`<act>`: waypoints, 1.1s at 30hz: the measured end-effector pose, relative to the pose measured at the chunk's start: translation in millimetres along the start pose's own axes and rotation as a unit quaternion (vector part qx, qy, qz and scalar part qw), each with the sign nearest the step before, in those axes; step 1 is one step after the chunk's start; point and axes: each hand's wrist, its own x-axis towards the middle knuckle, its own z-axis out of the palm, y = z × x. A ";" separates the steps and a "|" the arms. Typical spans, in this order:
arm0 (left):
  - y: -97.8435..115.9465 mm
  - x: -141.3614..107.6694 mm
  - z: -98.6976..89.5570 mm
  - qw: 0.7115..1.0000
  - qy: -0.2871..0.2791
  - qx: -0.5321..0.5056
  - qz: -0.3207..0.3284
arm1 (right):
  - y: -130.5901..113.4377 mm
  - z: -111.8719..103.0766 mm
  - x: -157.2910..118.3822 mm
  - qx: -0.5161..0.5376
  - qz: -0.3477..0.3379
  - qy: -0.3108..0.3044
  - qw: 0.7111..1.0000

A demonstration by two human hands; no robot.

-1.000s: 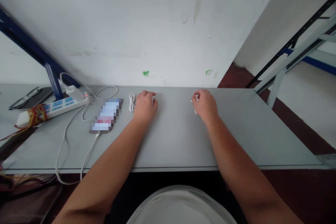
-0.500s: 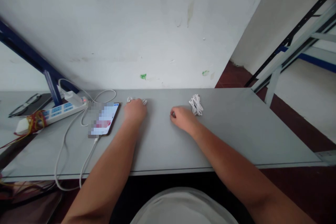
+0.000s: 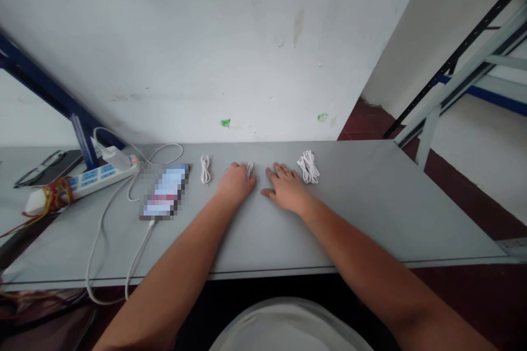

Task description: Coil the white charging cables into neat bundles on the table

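Note:
My left hand [image 3: 237, 180] is closed around a white cable bundle [image 3: 250, 169], low over the middle of the grey table; most of the bundle is hidden by the fingers. To its left, a single coiled white cable [image 3: 205, 169] lies by itself. My right hand [image 3: 285, 186] rests palm down on the table with its fingers spread, holding nothing. Just right of its fingertips lies a small pile of coiled white cables [image 3: 308, 166]. The two hands are a short gap apart.
A phone [image 3: 167, 189] with a charging cord lies on the left. Behind it sits a white power strip [image 3: 99, 173] with a plugged-in charger [image 3: 116, 157] and wound coloured wire. Eyeglasses [image 3: 40, 166] lie at the far left. A wall [image 3: 263, 49] rises behind the table [image 3: 370, 214].
My left hand has moved right with one cable bundle, leaving another lying where it was. My right hand has opened from a curled pinch and spread its fingers on the table.

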 end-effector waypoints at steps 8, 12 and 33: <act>-2.6 -4.4 11.8 1.000 0.008 0.020 0.002 | 0.7 -2.1 0.3 0.005 0.004 -0.015 1.000; -2.4 -4.4 17.8 0.999 -0.038 0.010 -0.016 | 1.0 -1.5 0.6 0.006 0.003 -0.015 1.000; 1.4 -2.9 3.0 0.999 0.024 0.019 -0.038 | 1.5 -9.0 0.3 0.011 0.000 -0.034 0.999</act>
